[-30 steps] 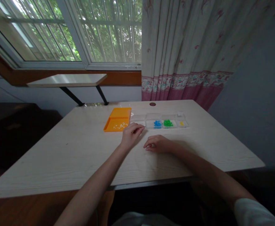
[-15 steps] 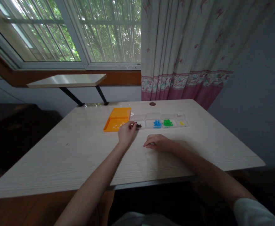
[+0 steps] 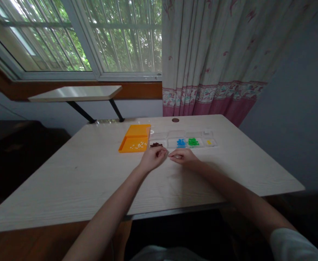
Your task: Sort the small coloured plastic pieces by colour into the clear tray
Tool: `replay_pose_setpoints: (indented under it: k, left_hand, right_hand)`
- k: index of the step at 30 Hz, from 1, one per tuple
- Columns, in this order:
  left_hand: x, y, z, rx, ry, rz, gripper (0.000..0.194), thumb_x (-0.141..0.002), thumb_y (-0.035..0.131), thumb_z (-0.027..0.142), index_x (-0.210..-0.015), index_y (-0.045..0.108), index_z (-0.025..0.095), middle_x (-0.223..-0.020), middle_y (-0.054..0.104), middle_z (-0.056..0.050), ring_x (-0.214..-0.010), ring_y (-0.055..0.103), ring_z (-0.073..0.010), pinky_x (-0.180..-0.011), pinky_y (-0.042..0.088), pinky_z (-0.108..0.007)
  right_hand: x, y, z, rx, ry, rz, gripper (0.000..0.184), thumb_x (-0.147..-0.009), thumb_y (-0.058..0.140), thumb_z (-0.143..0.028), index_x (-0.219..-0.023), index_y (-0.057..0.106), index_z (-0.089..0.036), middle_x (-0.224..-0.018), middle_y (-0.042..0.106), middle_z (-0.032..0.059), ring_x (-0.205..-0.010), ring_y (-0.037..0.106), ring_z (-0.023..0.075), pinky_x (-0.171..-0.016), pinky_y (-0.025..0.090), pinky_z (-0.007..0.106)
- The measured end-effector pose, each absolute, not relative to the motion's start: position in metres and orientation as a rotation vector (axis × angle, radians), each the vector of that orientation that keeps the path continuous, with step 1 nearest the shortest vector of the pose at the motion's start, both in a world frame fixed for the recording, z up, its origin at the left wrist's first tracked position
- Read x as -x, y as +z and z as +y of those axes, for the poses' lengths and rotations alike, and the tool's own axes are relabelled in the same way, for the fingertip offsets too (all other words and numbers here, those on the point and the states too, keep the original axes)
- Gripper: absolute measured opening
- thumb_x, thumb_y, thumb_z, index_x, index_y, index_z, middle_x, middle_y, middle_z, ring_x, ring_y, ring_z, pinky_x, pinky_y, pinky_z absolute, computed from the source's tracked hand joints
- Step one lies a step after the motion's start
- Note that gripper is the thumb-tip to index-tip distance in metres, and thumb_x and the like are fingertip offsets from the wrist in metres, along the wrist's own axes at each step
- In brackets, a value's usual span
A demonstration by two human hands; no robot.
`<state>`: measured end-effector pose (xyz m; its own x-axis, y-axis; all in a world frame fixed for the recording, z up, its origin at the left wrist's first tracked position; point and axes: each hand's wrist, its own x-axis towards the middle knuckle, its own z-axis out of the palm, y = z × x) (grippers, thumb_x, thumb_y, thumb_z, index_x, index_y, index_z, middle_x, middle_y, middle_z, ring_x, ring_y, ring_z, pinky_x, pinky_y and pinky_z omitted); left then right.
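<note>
My left hand [image 3: 153,158] is closed in a pinch just in front of the small brown pieces [image 3: 156,144]; whatever its fingertips hold is too small to make out. Facing it a short way to the right, my right hand [image 3: 185,158] also pinches, its fingertips close to the left ones. Beyond both hands lies a row of clear plastic boxes [image 3: 214,145] with lids folded back. In them are blue pieces [image 3: 181,142], green pieces [image 3: 193,141] and a few yellow pieces [image 3: 209,142]. To the left, an open orange case [image 3: 123,145] holds scattered white pieces [image 3: 138,145].
The boxes and case stand on a pale wooden table [image 3: 99,181]. A raised shelf [image 3: 77,92] on black legs [image 3: 116,110] rises at its back left. Behind are a barred window [image 3: 126,40] and a patterned curtain [image 3: 210,54]. A round hole cover [image 3: 175,120] sits near the back edge.
My left hand has drawn back from the brown pieces and moved right, toward my right hand. My right hand has shifted slightly forward. The brown pieces now show more fully.
</note>
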<state>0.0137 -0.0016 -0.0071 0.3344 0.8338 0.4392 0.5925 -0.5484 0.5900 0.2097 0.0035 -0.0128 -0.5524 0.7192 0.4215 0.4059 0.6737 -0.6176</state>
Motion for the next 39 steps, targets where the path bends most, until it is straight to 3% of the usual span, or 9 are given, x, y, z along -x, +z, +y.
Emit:
replay_pose_setpoints:
  k: [7, 17, 25, 32, 39]
  left_hand:
    - [-0.019, -0.008, -0.006, -2.304, 0.991, 1.190, 0.021, -0.075, 0.058, 0.033, -0.087, 0.066, 0.016, -0.046, 0.040, 0.006, -0.043, 0.036, -0.0059, -0.044, 0.027, -0.017]
    - [-0.022, -0.006, -0.008, -2.311, 1.013, 1.196, 0.021, -0.075, 0.058, 0.034, -0.081, 0.067, 0.016, -0.046, 0.042, 0.006, -0.043, 0.035, -0.0056, -0.045, 0.028, -0.017]
    - [-0.021, -0.007, -0.007, -2.217, 1.047, 1.164, 0.023, -0.077, 0.056, 0.034, -0.081, 0.067, 0.014, -0.049, 0.044, 0.004, -0.045, 0.036, -0.0059, -0.044, 0.029, -0.016]
    - [-0.021, -0.001, -0.004, -1.845, 1.366, 1.184, 0.022, -0.070, 0.063, 0.033, -0.081, 0.068, 0.014, -0.047, 0.038, 0.006, -0.045, 0.033, -0.0061, -0.044, 0.028, -0.018]
    - [-0.020, 0.005, -0.005, -1.677, 1.450, 1.181, 0.019, -0.068, 0.066, 0.030, -0.079, 0.068, 0.014, -0.054, 0.049, 0.003, -0.051, 0.040, -0.0069, -0.049, 0.033, -0.019]
  right_hand:
    - [-0.212, -0.014, 0.005, 0.983, 0.571, -2.138, 0.016, -0.077, 0.056, -0.028, -0.090, 0.058, -0.019, -0.071, 0.060, -0.0015, -0.047, 0.041, 0.0064, -0.049, 0.033, 0.018]
    - [-0.213, -0.013, 0.001, 1.023, 0.417, -2.202, 0.009, -0.074, 0.057, -0.024, -0.082, 0.055, -0.021, -0.057, 0.051, -0.0054, -0.046, 0.042, 0.0074, -0.050, 0.031, 0.019]
    - [-0.213, -0.012, 0.001, 1.017, 0.364, -2.208, 0.010, -0.076, 0.055, -0.026, -0.085, 0.056, -0.021, -0.063, 0.056, -0.0039, -0.047, 0.044, 0.0074, -0.051, 0.032, 0.019]
    - [-0.217, -0.016, 0.008, 0.963, 0.336, -2.230, 0.008, -0.076, 0.053, -0.021, -0.082, 0.058, -0.020, -0.073, 0.063, -0.0011, -0.052, 0.048, 0.0080, -0.055, 0.036, 0.019]
    - [-0.219, -0.020, 0.011, 0.878, 0.340, -2.293, 0.011, -0.076, 0.051, -0.018, -0.081, 0.061, -0.019, -0.077, 0.065, 0.0008, -0.058, 0.052, 0.0094, -0.057, 0.037, 0.020]
